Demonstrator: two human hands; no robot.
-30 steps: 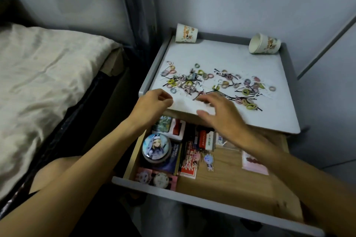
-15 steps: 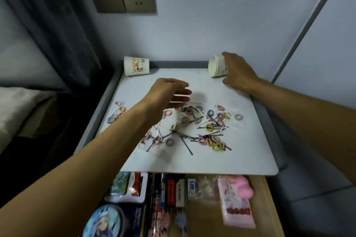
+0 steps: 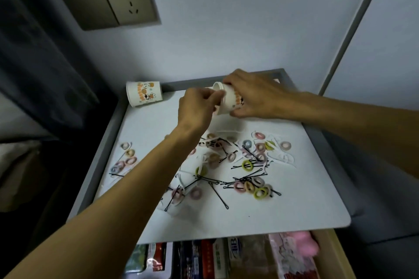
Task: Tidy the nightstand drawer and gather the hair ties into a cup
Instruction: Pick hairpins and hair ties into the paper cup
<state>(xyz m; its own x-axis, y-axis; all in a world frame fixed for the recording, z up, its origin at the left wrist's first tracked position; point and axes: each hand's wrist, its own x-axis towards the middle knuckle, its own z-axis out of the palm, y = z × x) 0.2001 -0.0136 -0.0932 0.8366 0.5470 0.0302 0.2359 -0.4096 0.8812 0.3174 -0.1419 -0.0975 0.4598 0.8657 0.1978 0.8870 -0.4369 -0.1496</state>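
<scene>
Tilted paper cup [image 3: 228, 104] in right hand [image 3: 255, 95], left hand [image 3: 195, 109] at its rim

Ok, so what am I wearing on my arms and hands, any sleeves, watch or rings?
Nothing visible. The left forearm and right forearm are bare to the frame edge, no sleeve in view. The left grip and right grip are bare hands: no glove, ring, watch or wristband shows.

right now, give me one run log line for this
right grip holds cup tipped sideways | left grip at its mouth, hold unclear | hair ties and pins lie loose | spare cup on its side | drawer open
</scene>
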